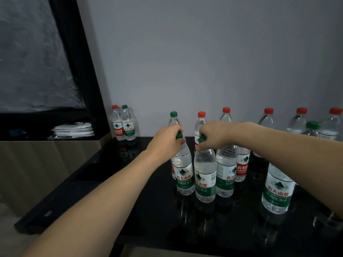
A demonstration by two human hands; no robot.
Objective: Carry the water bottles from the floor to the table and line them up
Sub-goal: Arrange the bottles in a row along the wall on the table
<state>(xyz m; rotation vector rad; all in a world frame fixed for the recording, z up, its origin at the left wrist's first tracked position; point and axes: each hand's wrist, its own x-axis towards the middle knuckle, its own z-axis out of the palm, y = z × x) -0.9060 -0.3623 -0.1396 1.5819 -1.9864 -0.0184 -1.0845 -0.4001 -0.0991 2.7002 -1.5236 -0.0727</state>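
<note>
Folded white cloths [73,129] on dark shelf [46,139], left of grey wall [204,52].

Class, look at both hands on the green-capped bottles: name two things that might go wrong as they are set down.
1. Each hand, left hand and right hand, grips only a cap, so a bottle may swing or slip.
2. The neighbouring bottle stands very close to the right-hand bottle; a nudge might topple it.
</note>
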